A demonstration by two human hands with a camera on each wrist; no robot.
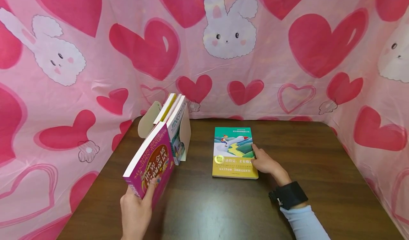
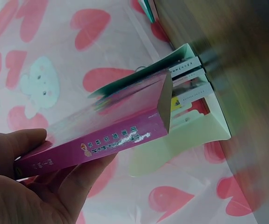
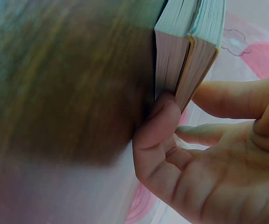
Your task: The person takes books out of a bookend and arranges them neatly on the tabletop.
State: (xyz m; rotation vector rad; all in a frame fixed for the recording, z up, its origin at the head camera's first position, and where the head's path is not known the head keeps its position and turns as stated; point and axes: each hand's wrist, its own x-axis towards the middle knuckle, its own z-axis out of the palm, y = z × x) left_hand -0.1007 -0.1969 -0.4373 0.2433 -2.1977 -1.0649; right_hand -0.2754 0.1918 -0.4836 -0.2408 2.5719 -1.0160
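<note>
Gripping purple bk [image 1: 164, 154], L hand [image 1: 136, 210]; spine txt [image 2: 110, 141] clear in L-wrist cam only.

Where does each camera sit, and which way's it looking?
Head: on the head, facing forward and down at the brown table; left hand and right hand show.
Left wrist: worn there, facing the purple book and book holder; left hand shows.
Right wrist: worn there, facing stacked books edge-on; right hand shows.
Head and left wrist share the purple book.
</note>
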